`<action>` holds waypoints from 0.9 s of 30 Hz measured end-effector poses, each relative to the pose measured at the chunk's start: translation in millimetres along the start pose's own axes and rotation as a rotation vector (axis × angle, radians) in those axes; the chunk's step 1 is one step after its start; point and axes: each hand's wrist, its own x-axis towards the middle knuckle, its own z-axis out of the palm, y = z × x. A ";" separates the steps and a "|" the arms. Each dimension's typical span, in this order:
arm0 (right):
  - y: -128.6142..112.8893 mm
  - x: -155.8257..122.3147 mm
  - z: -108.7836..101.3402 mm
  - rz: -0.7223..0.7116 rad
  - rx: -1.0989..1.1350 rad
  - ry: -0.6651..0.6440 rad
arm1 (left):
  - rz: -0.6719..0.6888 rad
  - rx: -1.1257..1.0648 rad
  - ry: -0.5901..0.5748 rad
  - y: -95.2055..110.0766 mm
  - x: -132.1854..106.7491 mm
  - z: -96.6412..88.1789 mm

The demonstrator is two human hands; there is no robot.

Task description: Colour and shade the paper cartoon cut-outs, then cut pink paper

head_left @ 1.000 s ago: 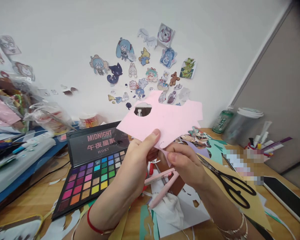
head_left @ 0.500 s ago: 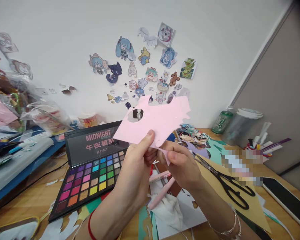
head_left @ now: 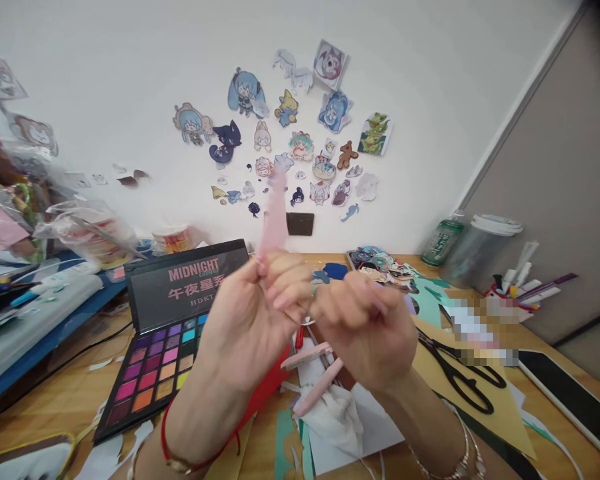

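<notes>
My left hand (head_left: 250, 320) is raised in front of the eyeshadow palette, its fingers closed on a sheet of pink paper (head_left: 275, 220). The paper stands upright, turned nearly edge-on and blurred by motion. Close beside it, my right hand (head_left: 365, 327) is curled closed, its knuckles near the left fingers. A small pale pink scrap of paper (head_left: 381, 305) peeps out at the right fingers; most of it is hidden. Below the hands lie a pink-handled tool (head_left: 320, 387) and a crumpled white tissue (head_left: 335, 420).
An open eyeshadow palette (head_left: 150, 360) stands at left. Black scissors (head_left: 460, 380) lie on yellow paper (head_left: 500, 420) at right, beside a phone (head_left: 575, 400). Behind are cut-outs (head_left: 385, 267), a green can (head_left: 443, 241), a lidded cup (head_left: 480, 253) and a pen holder (head_left: 510, 303).
The pink sheet has swung from facing me to nearly edge-on, moving left. My right hand has turned over and come off the sheet's lower edge, its fingers now curled.
</notes>
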 end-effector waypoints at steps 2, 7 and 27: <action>2.7 1.1 7.2 0.022 0.077 -0.065 | 0.014 -0.065 -0.140 8.9 1.6 1.0; -2.8 7.4 -1.5 0.102 -0.013 -0.032 | 0.097 0.149 -0.183 12.5 3.6 0.4; -28.0 13.9 -24.4 0.620 -0.732 -0.154 | 0.176 0.320 0.010 -5.2 22.6 -12.9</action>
